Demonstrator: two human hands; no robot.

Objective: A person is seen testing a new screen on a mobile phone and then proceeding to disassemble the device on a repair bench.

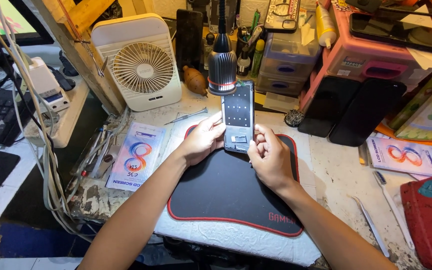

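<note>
A: Phone chassis (pixel 238 116), back cover off, is held up over the black mouse mat (pixel 226 187) right under the lamp head (pixel 222 65), on the head camera, the only view we have

B: Which hand has it?

A: Both. Left hand (pixel 202 140) has its grip closed on the left edge, fingers wrapped behind. Right hand (pixel 268 157) is pinched shut on the lower right corner, thumb near the bottom edge

B: How would it handle?

A: My guess is light and thin, stiff along its length but easy to flex or crack if twisted. Smooth sides look slippery. Best held by the long edges, as it is, keeping fingers off the exposed inner face with its small screw points

B: What's around it?

A: A small screwdriver (pixel 186 117) lies on the tabletop (pixel 336 172) just left of the mat's top corner. White desk fan (pixel 141 65) stands behind that. Two dark phones (pixel 351 110) lean against the pink drawer unit (pixel 371 55) on the right. Tweezers (pixel 370 225) and a toothbrush (pixel 391 207) lie near the right forearm, a printed screen box (pixel 138 155) sits left of the mat, well apart from the hands
</note>
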